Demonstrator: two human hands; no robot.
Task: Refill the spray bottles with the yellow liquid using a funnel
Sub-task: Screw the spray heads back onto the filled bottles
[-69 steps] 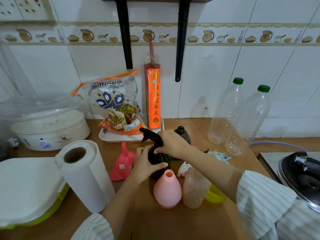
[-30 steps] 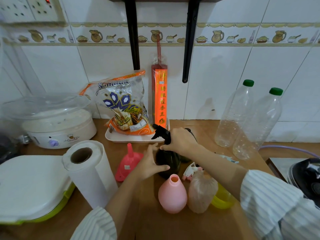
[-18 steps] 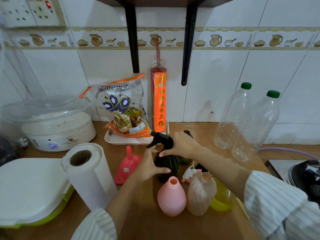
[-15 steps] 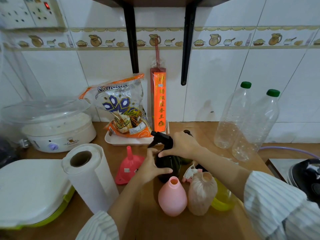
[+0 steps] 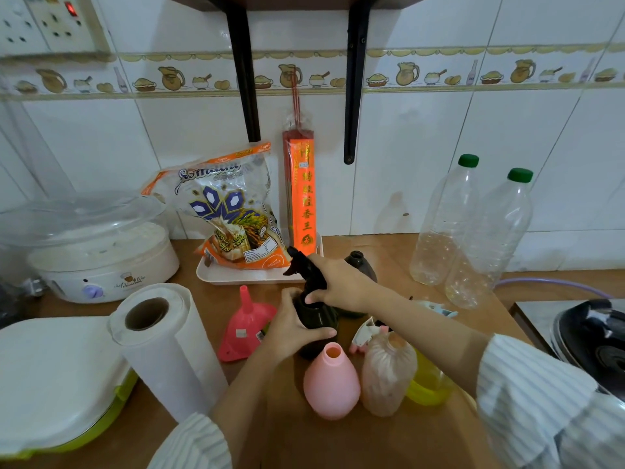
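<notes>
Black spray bottle [image 5: 316, 321]: left hand [image 5: 291, 328] wraps its body, right hand [image 5: 340, 282] grips the sprayer head [image 5: 302, 265], probably unscrewing; brace firmly beside the funnel [image 5: 247, 324].

even, soft indoor light, faint shadows on the wall tiles [image 5: 422, 157]; wide-angle bending at edges, corners slightly blurred.

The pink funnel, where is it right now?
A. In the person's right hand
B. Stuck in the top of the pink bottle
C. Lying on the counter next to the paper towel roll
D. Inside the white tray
C: the pink funnel lies on the wooden counter with its spout up, between the paper towel roll and the left hand; no hand holds it.
</notes>
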